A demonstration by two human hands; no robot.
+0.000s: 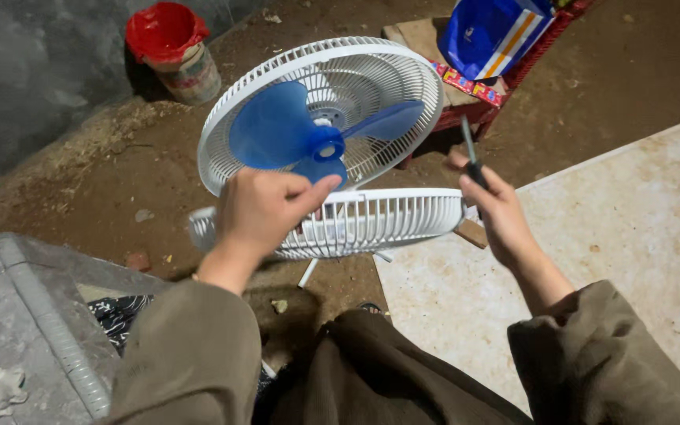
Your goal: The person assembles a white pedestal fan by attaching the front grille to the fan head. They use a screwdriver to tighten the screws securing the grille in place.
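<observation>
A fan with a white wire rear guard point(387, 71) and blue blades point(277, 126) is tilted up in front of me. Its white front guard point(387, 220) hangs open below the blades, lying nearly flat. My left hand point(261, 208) sits at the front guard's near rim just under the blue hub point(326, 145), thumb and fingers pinched together there. My right hand point(497, 208) is closed around a screwdriver point(470, 145) whose shaft points up beside the fan's right edge.
A red-lidded bucket point(175, 51) stands at the back left on the dirt floor. A blue bag point(493, 31) rests on a low red stool point(474, 110) behind the fan. A pale stone slab point(631, 236) lies at right, a grey ribbed block point(33, 315) at left.
</observation>
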